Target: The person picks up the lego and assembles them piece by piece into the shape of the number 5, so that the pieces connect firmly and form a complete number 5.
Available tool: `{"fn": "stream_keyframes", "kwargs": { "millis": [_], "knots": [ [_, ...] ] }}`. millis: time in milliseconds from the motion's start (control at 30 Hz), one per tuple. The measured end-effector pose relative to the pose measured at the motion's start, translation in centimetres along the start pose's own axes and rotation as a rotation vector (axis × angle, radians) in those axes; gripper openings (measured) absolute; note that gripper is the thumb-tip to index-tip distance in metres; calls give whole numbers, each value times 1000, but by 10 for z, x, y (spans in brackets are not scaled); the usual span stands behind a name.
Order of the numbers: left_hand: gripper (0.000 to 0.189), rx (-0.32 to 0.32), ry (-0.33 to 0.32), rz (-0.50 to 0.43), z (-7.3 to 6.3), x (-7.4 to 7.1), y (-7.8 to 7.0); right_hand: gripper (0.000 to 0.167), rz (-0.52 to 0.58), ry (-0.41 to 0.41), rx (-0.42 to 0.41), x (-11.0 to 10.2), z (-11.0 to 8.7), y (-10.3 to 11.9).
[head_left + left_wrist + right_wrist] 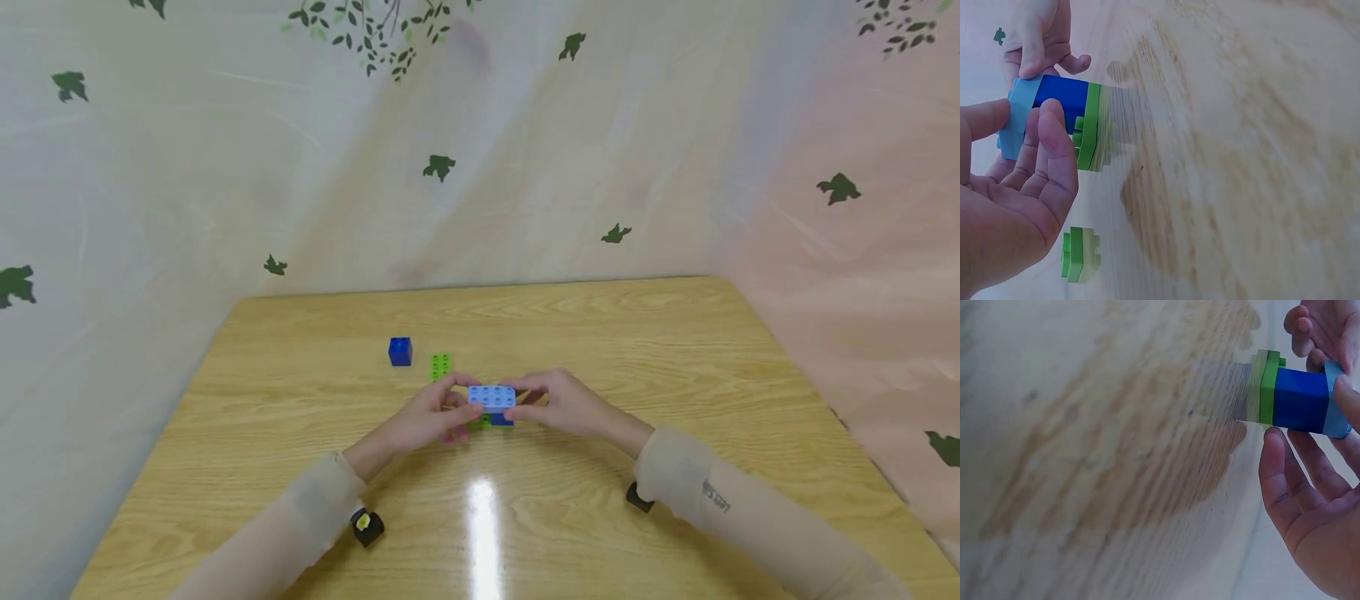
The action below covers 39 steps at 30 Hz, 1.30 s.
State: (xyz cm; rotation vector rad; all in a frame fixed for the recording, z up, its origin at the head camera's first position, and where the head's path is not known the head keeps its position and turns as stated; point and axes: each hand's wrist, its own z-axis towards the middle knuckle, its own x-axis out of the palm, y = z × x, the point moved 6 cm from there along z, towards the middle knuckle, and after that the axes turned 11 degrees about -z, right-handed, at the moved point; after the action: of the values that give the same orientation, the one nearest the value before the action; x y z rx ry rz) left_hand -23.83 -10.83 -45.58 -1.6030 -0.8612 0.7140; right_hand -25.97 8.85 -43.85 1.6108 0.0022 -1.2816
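A light blue brick point(492, 395) with two rows of studs lies across the top of a dark blue brick point(1300, 400). Below that, a flat green plate point(1268, 387) rests on the table, with some of its studs uncovered on the left. My left hand point(427, 418) pinches the light blue brick's left end between thumb and fingers, its other fingers spread beside the stack. At the opposite end, my right hand point(570, 404) pinches the same brick, its lower fingers alongside the dark blue brick.
Just beyond my left hand lies another green plate point(440, 363) with studs. A separate dark blue block point(401, 352) stands farther back and to the left. The wooden table point(570, 517) ends at a cloth backdrop point(510, 217) with leaf prints.
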Motion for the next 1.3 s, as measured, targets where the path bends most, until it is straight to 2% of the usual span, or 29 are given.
{"fn": "stream_keyframes", "kwargs": {
  "millis": [300, 600, 867, 1100, 1300],
  "knots": [
    [42, -4, 8, -66, 3, 5, -1, 49, -33, -8, 12, -1, -1, -1],
    [40, -45, -43, -25, 0, 8, -5, 52, -46, 15, 83, 0, -2, -1],
    [40, -65, -64, -32, -1, 9, -6, 50, 75, 95, 87, 2, -3, -4],
    [41, -63, -59, -24, 1, 8, -4, 47, 254, 77, 184, 7, -3, -14],
    [51, -55, -40, 72, 0, 5, -4, 48, 307, 82, 226, 8, -4, -15]
  ]
}}
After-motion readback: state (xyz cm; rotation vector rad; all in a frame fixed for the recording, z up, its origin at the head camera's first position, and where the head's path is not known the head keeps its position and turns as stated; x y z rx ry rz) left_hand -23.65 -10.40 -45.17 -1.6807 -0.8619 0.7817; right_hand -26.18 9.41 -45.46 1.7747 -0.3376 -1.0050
